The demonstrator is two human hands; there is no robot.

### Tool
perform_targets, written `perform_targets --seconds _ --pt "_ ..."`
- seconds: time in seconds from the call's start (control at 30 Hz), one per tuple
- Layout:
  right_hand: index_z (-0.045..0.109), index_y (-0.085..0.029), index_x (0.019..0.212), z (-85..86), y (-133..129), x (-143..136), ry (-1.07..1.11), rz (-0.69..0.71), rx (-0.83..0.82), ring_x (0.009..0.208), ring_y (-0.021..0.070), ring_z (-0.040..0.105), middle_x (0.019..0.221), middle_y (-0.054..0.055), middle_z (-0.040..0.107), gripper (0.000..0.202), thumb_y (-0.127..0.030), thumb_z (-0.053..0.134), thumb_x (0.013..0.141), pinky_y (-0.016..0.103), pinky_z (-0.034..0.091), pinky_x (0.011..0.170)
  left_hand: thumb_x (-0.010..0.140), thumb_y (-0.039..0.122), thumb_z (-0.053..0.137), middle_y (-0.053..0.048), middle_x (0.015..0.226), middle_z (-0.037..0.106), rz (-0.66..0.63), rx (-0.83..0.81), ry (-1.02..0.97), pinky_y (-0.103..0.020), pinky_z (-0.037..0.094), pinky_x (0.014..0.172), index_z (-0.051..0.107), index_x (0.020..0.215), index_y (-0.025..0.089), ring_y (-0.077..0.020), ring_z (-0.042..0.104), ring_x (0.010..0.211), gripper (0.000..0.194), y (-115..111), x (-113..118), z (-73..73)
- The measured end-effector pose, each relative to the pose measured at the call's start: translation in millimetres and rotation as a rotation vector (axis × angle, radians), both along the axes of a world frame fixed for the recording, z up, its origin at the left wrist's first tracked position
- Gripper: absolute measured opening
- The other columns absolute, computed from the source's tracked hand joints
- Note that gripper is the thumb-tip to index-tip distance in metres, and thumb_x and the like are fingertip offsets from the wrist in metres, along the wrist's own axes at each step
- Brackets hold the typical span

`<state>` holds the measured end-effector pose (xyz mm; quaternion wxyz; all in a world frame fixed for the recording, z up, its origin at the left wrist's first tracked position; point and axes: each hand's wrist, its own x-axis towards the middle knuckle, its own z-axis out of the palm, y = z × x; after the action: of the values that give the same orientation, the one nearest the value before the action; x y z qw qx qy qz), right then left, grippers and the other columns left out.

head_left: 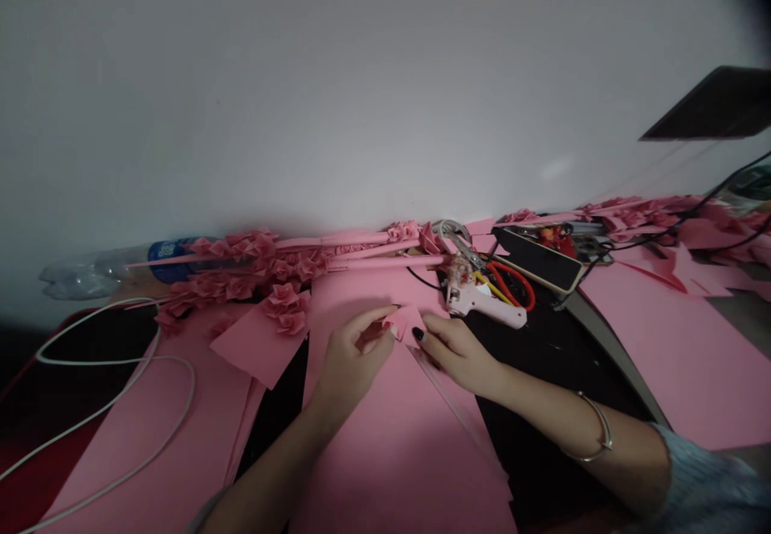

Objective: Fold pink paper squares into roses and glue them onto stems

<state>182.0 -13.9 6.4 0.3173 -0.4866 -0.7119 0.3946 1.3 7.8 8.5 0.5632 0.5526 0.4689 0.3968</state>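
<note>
A small folded piece of pink paper (407,324) is held up between both hands, over a long pink sheet (385,438). My left hand (356,351) pinches its left side with thumb and fingers. On the right side, my right hand (458,349) grips it, the dark-nailed thumb lying near the front. A thin, pale strip (454,405) slants across the sheet below my right hand. Just beyond that hand lies a light-coloured hot glue gun (487,307). Several pink paper roses (287,307) rest on a square of pink paper (259,348) to the left.
A clear plastic bottle (90,273) lies at the far left, near a looping white cable (150,361). Red-handled scissors (511,281), a roll of tape (449,233) and a phone (539,261) sit at the back. More pink sheets (680,349) lie right. A wall (373,100) stands behind.
</note>
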Motion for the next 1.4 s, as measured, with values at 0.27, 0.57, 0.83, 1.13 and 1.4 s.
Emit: perform_targets --seconds 0.27,0.57,0.83,1.13,1.4 --pt "0.043 -0.019 0.063 -2.0 0 3 0.143 0.014 -0.054 0.043 0.0088 0.041 0.05 -0.004 0.046 0.041 -0.043 0.041 0.096 0.021 0.033 0.045 0.08 0.053 0.06 -0.01 0.09 0.073 -0.107 -0.317 -0.287 -0.031 0.059 0.062 0.06 0.114 0.013 -0.0187 0.071 0.064 0.053 8 -6 -0.8" --pt "0.044 -0.018 0.064 -3.3 0 6 0.199 0.112 -0.105 0.047 0.0087 0.043 0.054 -0.003 0.047 0.043 -0.048 0.042 0.096 0.021 0.035 0.045 0.085 0.06 0.048 -0.005 0.053 0.067 -0.372 -0.381 -0.098 -0.019 0.044 0.041 0.064 0.065 0.014 -0.0119 0.062 0.041 0.053 5 -8 3.2" --pt "0.044 -0.018 0.065 -4.7 -1 6 0.237 0.147 -0.105 0.047 0.0082 0.043 0.054 -0.005 0.045 0.041 -0.044 0.043 0.096 0.019 0.034 0.044 0.085 0.061 0.045 -0.007 0.049 0.066 -0.437 -0.404 -0.071 -0.02 0.044 0.041 0.065 0.06 0.014 -0.0129 0.06 0.04 0.057 7 -10 3.1" --pt "0.046 -0.018 0.065 -3.8 0 7 0.232 0.141 -0.102 0.047 0.0082 0.043 0.054 -0.004 0.047 0.041 -0.046 0.044 0.095 0.019 0.033 0.044 0.09 0.056 0.042 -0.006 0.053 0.068 -0.513 -0.366 -0.027 -0.019 0.048 0.045 0.067 0.066 0.013 -0.0127 0.063 0.044 0.055 8 -12 1.9" --pt "0.044 -0.018 0.065 -1.3 0 5 0.237 0.114 -0.137 0.047 0.0084 0.042 0.054 -0.005 0.045 0.043 -0.049 0.044 0.095 0.02 0.033 0.045 0.089 0.05 0.05 -0.007 0.065 0.074 -0.527 -0.334 -0.058 -0.022 0.053 0.056 0.063 0.07 0.015 -0.015 0.069 0.056 0.042 9 -14 0.5"
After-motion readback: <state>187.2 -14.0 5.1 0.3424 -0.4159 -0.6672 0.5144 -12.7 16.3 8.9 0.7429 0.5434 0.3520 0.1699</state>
